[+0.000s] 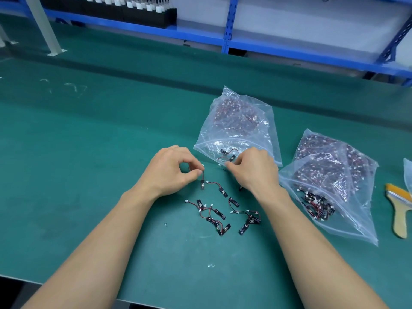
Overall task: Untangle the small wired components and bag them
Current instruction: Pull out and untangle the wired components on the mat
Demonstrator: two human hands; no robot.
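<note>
1. Your left hand [171, 172] has thumb and forefinger pressed together, pinching the thin red wire of one small black wired component [202, 185].
2. That component's board hangs just below the pinch, its lower end at or on the green mat-covered bench [89, 152]; can't tell if it touches.
3. Your right hand [256, 172] sits to the right of that pinch, apart from it, fingers curled, tips bunched.
4. Right fingertips [229, 164] meet at the near lip of the clear plastic zip bag [240, 121]. Can't tell whether they pinch the lip, a component, or nothing.
5. A white connector and a dark bit show just under the right fingertips, partly hidden.
6. The bag runs away from the right grip, stuffed with red-wired parts at its far end; two black components lie inside just beyond the fingertips.
7. The loose components [219, 217], same black boards with red wires and white plugs, are scattered on the mat nearer you than both grips, between your forearms. Some overlap, some lie singly.
8. A second clear bag [334, 179] of the same parts lies right of the right hand, its mouth facing you, some parts at the opening.
9. A wooden-handled brush with yellow bristles [399, 210] lies further right, beyond that bag.
10. Blue metal shelving [227, 25] stands far beyond both grips.
</note>
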